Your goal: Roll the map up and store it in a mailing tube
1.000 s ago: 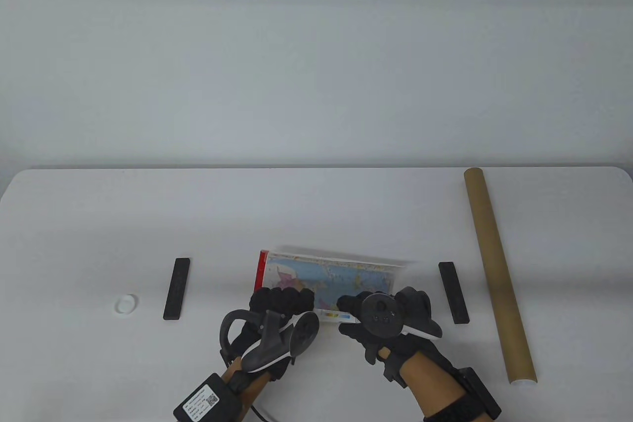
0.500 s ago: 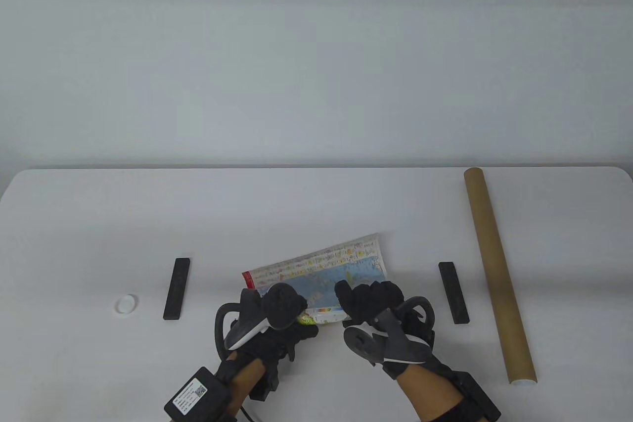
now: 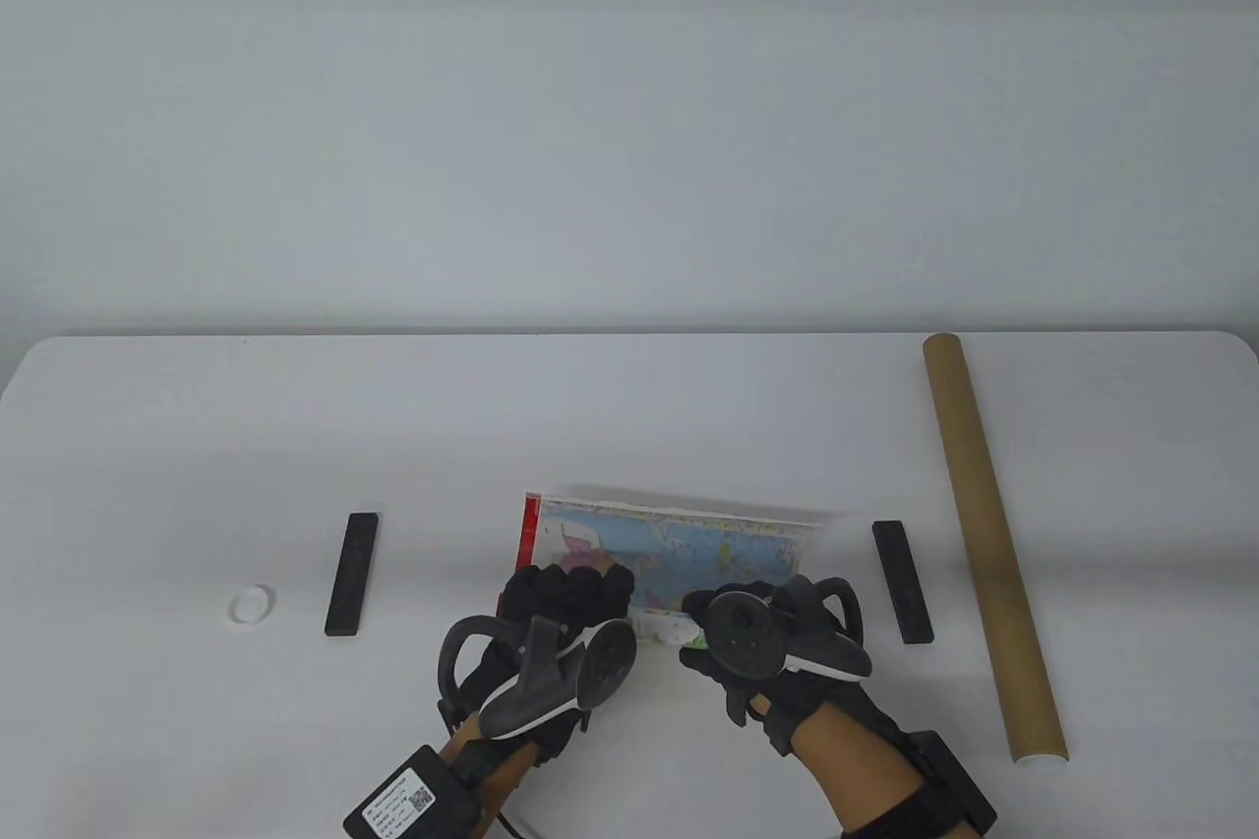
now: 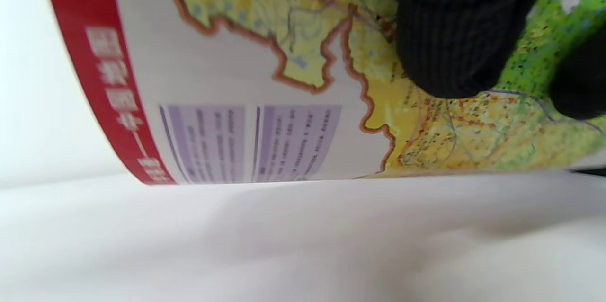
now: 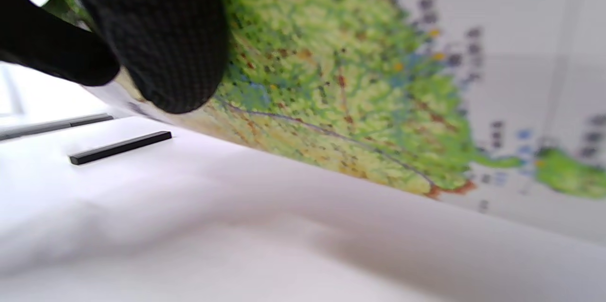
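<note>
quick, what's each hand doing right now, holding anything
Left hand: fingers curled over the near edge of the map, gripping it.
Right hand: also gripping the map's near edge.

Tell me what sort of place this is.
Probably a staged recording bench, not a home or an office: a bare white table against a blank wall, both hands in sensor gloves with a tracker strapped on, and only task props: map, cardboard tube.

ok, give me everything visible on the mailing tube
The mailing tube is a long brown cylinder that looks like cardboard. It lies flat on the white table at the right, running from the far side toward the near edge, slightly angled. Its near end shows a white rim or cap. Neither hand touches it; a black bar lies just to its left.
</note>
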`<state>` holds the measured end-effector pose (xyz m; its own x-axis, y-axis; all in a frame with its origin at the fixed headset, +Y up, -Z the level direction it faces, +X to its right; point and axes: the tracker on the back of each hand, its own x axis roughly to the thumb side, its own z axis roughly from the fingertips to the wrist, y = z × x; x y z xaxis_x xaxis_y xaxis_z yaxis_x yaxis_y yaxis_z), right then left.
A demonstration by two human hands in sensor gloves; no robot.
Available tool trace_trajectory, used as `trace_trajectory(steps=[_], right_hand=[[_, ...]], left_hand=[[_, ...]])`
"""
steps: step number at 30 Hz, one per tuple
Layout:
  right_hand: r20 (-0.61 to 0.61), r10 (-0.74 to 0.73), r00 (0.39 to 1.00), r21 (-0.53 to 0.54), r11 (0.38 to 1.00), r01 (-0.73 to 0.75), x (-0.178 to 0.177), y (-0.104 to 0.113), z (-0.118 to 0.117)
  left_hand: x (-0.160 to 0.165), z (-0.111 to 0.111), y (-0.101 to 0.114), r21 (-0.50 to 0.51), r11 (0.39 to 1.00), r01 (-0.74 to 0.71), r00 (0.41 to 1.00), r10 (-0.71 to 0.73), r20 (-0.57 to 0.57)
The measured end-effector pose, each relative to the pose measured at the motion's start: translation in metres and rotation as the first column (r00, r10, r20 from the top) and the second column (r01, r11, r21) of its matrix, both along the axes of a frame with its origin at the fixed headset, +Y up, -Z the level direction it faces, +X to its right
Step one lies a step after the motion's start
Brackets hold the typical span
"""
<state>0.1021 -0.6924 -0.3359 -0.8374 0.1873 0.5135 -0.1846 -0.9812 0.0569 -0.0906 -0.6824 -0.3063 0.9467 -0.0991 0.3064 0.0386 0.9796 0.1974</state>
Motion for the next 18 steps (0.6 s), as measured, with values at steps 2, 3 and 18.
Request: trace_trajectory(steps=[2,3,18], right_hand=[[-0.025,-0.063,0.998,-0.066,0.996,0.062,0.001,-0.003,-0.002],[-0.031,-0.058,0.998,-0.078,0.995,0.055,0.001,-0.003,-0.002],[-0.012,0.22,0.975,0.357,0.912,-0.201,-0.018,0.011,0.025]], left_hand=[[0.001,0.001,0.0,0.025,1.0,0.018,1.0,-0.017,-0.014],[0.001,0.001,0.0,0.028,0.999,0.029,0.999,-0.028,-0.021],[-0.022,-0.023,-0.011,-0.381,0.891,-0.246,0.968,0.211,-0.133]])
